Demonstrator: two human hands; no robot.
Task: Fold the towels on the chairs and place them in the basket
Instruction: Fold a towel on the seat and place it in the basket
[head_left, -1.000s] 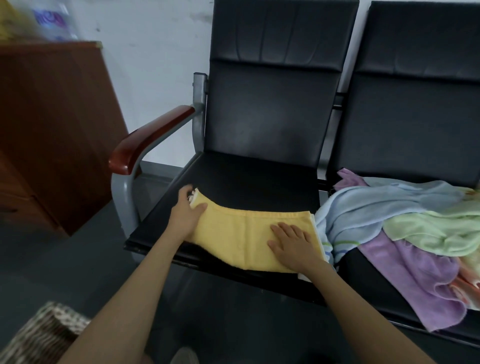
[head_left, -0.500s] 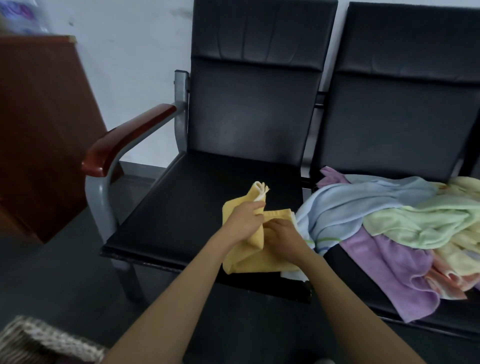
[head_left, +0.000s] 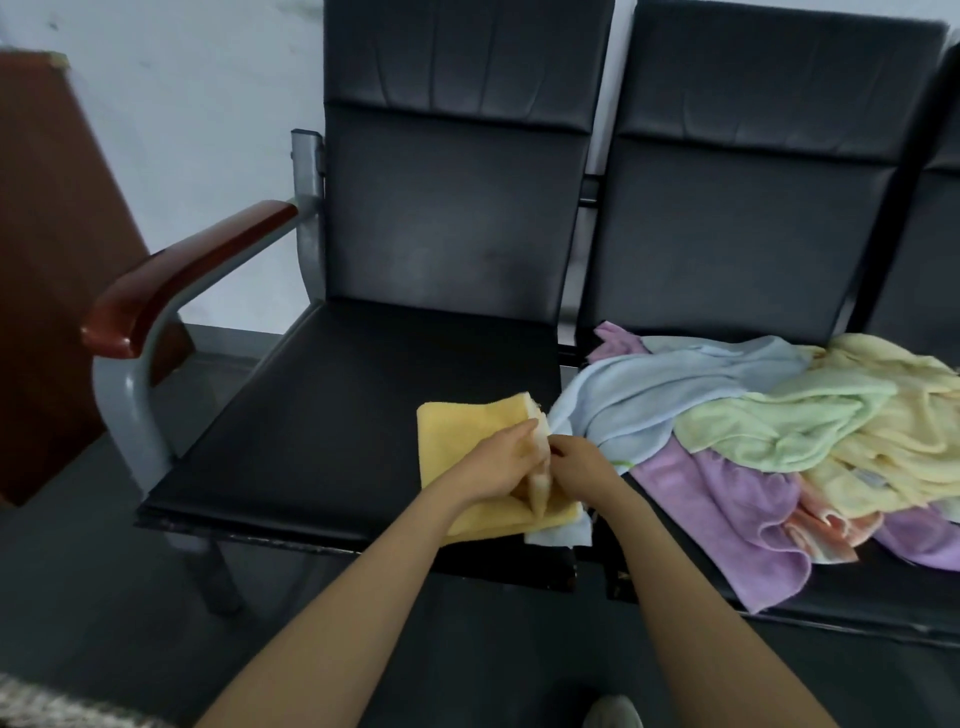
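Item in hand: yellow towel (head_left: 457, 441), doubled over on itself, lying at the front right of the left chair seat (head_left: 322, 441). My left hand (head_left: 493, 465) and right hand (head_left: 576, 467) meet at its right edge, both sets of fingers curled and pinching the stacked layers there. To finish the fold well, I judge the layers should be matched edge to edge before I press them flat. The crease at the left then wants smoothing so the bundle holds when lifted. Adjacent: loose pile of towels (head_left: 779, 431) on the right chair seat (head_left: 852, 592), in blue, green, purple, pale yellow and orange, none folded. A corner of the blue towel (head_left: 649, 395) runs under the yellow one at the seat's front and could drag along on a careless lift. Also present: red-brown armrest (head_left: 182, 270) at the left; wooden cabinet (head_left: 47, 260) beyond it; a woven edge (head_left: 26, 709) at the lower left corner, probably the basket, too blurred to be sure, well apart from the towel.
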